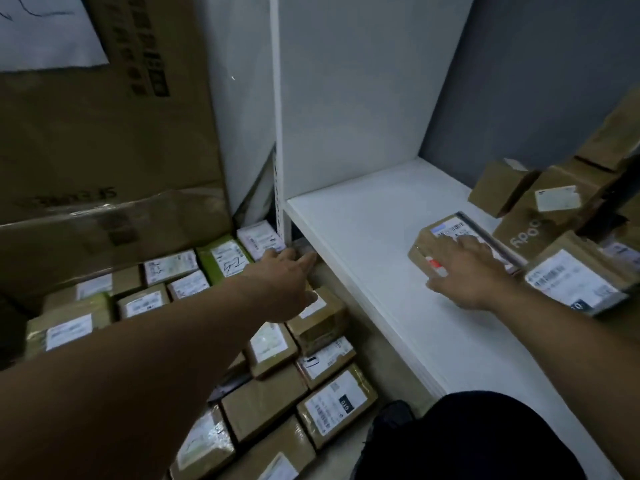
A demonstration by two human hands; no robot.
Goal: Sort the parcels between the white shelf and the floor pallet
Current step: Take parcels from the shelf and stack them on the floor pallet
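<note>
- Nearest me, the floor parcels (336, 403) lie packed edge to edge in rows, left of the white shelf (363, 244). I cannot see the pallet under them.
- My left hand (282, 282) reaches over those rows with fingers straight, holding nothing. Its tips are near the pale-labelled parcel (259, 239) beside the shelf post (281, 216). My forearm hangs low over the rows, so dragging it back could knock 1 or 2 parcels out of line.
- My right hand (467, 275) lies flat with fingers spread on the brown parcel (446, 232) on the shelf board, pressing it, not gripping it. Pushed from above only, it could skid into the large labelled parcel (571, 282) just to its right.
- Farther right, the stacked boxes (519, 202) sit loosely, and a sliding parcel might topple them.
- With my 2 hands working well apart, I may misjudge either reach.
</note>
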